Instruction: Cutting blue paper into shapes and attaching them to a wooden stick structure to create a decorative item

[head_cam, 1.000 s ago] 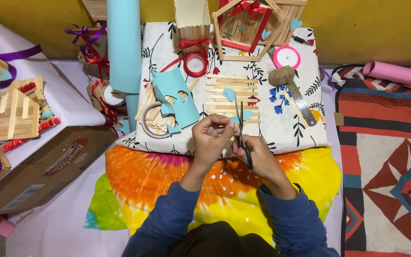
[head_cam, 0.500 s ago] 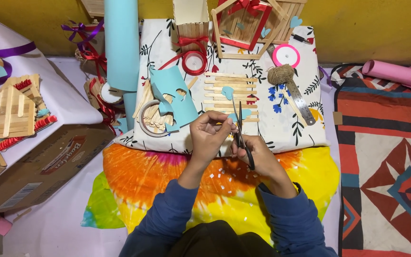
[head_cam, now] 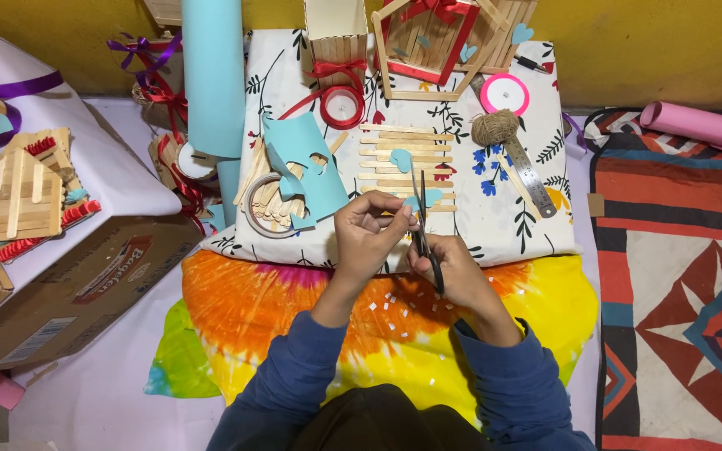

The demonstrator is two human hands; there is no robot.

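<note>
Black scissors (head_cam: 424, 224) in right hand (head_cam: 453, 271), light blue paper scrap (head_cam: 424, 200) pinched at left hand (head_cam: 367, 234). Under both hands: tie-dye cloth (head_cam: 294, 309), orange, yellow, green edge, white paper bits on it. Just beyond the grip: white cloth (head_cam: 503, 217) with black leaf print, blue and yellow flowers. Left of grip: light blue cut sheet (head_cam: 302, 167), light blue roll (head_cam: 213, 75). Farther out: red ribbon spool (head_cam: 340, 106), pink spool (head_cam: 505, 93). Right: red, orange, navy geometric rug (head_cam: 678, 276). Sleeves dark blue (head_cam: 294, 376).
</note>
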